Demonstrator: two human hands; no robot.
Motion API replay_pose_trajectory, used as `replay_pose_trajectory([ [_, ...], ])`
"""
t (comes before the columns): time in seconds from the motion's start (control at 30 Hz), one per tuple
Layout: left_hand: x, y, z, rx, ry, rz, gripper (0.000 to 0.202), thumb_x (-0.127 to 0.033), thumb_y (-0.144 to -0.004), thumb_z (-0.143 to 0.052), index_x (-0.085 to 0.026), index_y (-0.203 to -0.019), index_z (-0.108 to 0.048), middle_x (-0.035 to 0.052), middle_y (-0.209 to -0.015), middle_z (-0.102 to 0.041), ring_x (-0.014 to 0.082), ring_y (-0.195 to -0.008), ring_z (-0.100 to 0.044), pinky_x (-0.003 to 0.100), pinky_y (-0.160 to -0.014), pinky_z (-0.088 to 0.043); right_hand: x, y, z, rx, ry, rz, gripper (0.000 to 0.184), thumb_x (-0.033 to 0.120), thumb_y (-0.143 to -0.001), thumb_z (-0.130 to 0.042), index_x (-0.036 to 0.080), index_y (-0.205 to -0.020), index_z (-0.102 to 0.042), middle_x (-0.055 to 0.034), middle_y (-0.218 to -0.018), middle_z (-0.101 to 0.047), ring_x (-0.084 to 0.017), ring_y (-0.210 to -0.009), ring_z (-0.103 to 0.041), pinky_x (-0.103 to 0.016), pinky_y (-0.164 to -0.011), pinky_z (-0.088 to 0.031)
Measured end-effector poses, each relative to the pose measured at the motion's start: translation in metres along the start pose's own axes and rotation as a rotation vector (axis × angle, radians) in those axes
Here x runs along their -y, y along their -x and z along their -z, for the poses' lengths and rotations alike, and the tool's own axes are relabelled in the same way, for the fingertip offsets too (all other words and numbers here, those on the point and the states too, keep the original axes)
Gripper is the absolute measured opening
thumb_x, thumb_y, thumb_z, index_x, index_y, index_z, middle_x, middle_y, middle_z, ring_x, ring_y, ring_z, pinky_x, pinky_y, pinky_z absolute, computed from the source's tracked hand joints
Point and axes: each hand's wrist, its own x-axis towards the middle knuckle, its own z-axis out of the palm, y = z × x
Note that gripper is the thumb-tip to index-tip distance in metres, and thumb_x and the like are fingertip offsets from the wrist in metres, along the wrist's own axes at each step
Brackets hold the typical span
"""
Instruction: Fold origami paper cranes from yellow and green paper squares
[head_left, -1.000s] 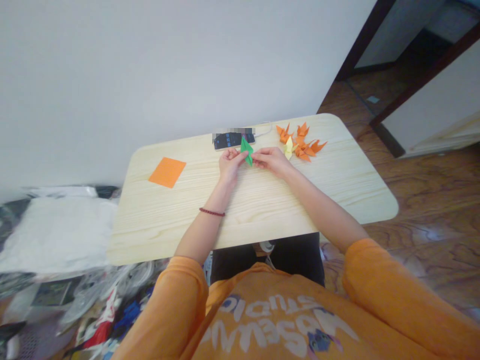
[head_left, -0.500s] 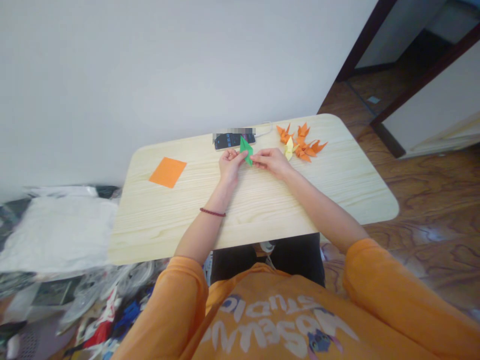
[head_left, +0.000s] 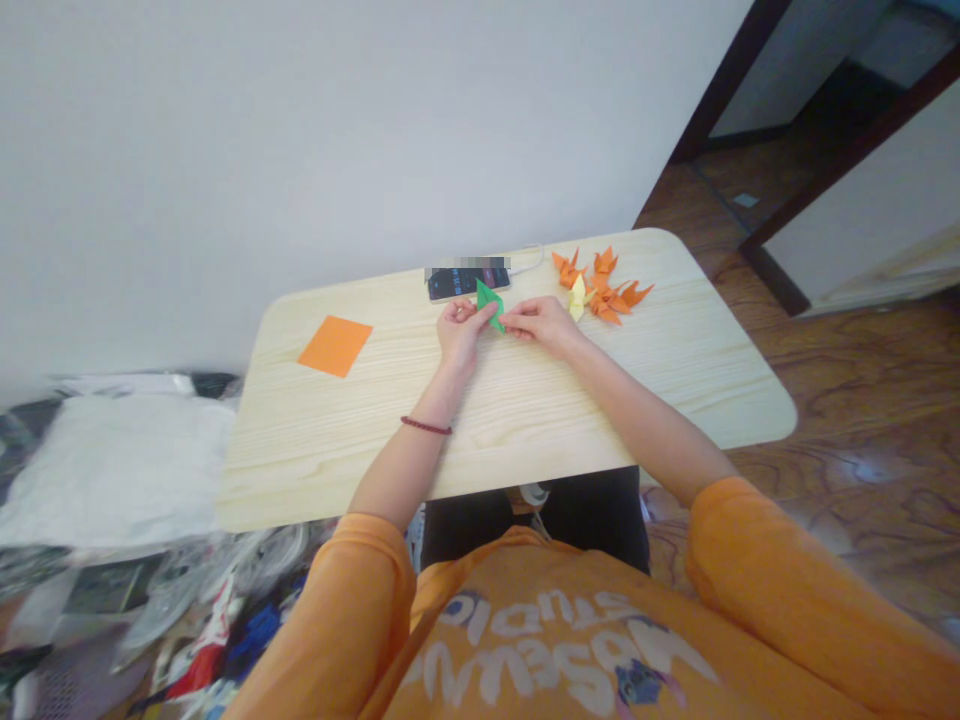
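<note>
A small folded piece of green paper (head_left: 489,302) is pinched between both my hands above the far middle of the light wooden table (head_left: 525,420). My left hand (head_left: 459,330) grips its left side with fingers closed. My right hand (head_left: 541,322) pinches its right lower edge. Just beyond the paper lies a dark phone (head_left: 465,282) with a white cable. To the right of my right hand sit several folded orange paper figures (head_left: 609,290) and one pale yellow figure (head_left: 577,296).
A flat orange paper square (head_left: 334,345) lies on the table's left part. White bags and clutter (head_left: 112,470) fill the floor left of the table. Wooden floor and a dark door frame (head_left: 795,180) are at the right.
The green paper has tilted and dropped slightly between my fingers, its tip now lower against the phone. My hands have stayed in nearly the same place.
</note>
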Motion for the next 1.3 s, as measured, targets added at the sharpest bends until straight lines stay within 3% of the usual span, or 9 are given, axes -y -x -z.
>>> replay_pose_trajectory([
  [0.2,0.0,-0.001,0.0,-0.002,0.128,-0.014,0.047,-0.012,-0.046,-0.084,-0.019,-0.063,-0.041,-0.0094,-0.056,-0.054,0.0077,-0.062,-0.061,0.02,-0.064,-0.046,0.0,0.001,-0.003,0.03,0.0,-0.028,0.034,0.037,-0.052,-0.086,0.011,-0.059,-0.065,0.0004,-0.05,-0.059,-0.005,-0.045,-0.045,-0.02,-0.042,-0.03],
  [0.47,0.0,-0.01,0.003,-0.065,0.198,-0.037,0.044,-0.009,-0.054,-0.08,-0.018,-0.062,-0.038,-0.0088,-0.059,-0.052,0.0062,-0.063,-0.059,0.02,-0.067,-0.048,0.0,0.004,-0.004,0.072,-0.02,-0.037,0.028,0.029,-0.051,-0.085,0.012,-0.06,-0.064,0.0006,-0.051,-0.06,-0.005,-0.046,-0.046,-0.019,-0.043,-0.031],
  [0.7,0.0,-0.01,0.003,-0.053,0.16,-0.048,0.044,-0.008,-0.055,-0.079,-0.018,-0.062,-0.036,-0.0093,-0.06,-0.049,0.0064,-0.065,-0.059,0.02,-0.067,-0.048,0.001,0.001,-0.002,0.04,-0.097,-0.059,0.024,0.033,-0.063,-0.078,0.012,-0.068,-0.067,-0.0028,-0.063,-0.066,-0.007,-0.052,-0.053,-0.018,-0.044,-0.036],
  [0.9,0.0,-0.004,-0.001,-0.02,0.134,-0.052,0.044,-0.008,-0.051,-0.081,-0.018,-0.061,-0.039,-0.0099,-0.056,-0.048,0.0058,-0.059,-0.056,0.019,-0.06,-0.046,-0.003,0.0,-0.004,0.077,-0.089,-0.022,0.021,0.021,-0.06,-0.079,0.014,-0.064,-0.059,0.003,-0.049,-0.057,-0.005,-0.043,-0.046,-0.017,-0.041,-0.029],
  [1.07,-0.001,-0.005,0.0,-0.045,0.141,-0.032,0.041,-0.009,-0.053,-0.08,-0.018,-0.063,-0.041,-0.0085,-0.06,-0.053,0.0071,-0.063,-0.06,0.02,-0.062,-0.048,0.0,0.001,-0.004,0.111,-0.052,-0.071,0.018,0.019,-0.065,-0.074,0.013,-0.06,-0.058,0.002,-0.048,-0.055,-0.005,-0.042,-0.044,-0.018,-0.04,-0.028],
  [1.17,-0.002,-0.006,0.001,-0.032,0.112,-0.015,0.041,-0.01,-0.051,-0.081,-0.018,-0.062,-0.042,-0.0078,-0.062,-0.057,0.0069,-0.061,-0.06,0.021,-0.063,-0.049,0.002,0.001,-0.002,0.055,-0.023,-0.067,0.018,0.023,-0.068,-0.073,0.013,-0.062,-0.06,0.0004,-0.053,-0.058,-0.006,-0.044,-0.046,-0.018,-0.039,-0.029],
  [1.3,-0.004,-0.004,0.001,0.035,0.039,0.029,0.043,-0.012,-0.048,-0.084,-0.018,-0.062,-0.044,-0.0076,-0.057,-0.057,0.0075,-0.056,-0.059,0.022,-0.06,-0.05,0.003,-0.003,0.001,-0.109,-0.047,0.087,0.022,0.034,-0.067,-0.075,0.015,-0.071,-0.063,0.0021,-0.058,-0.059,-0.006,-0.048,-0.048,-0.018,-0.042,-0.033],
])
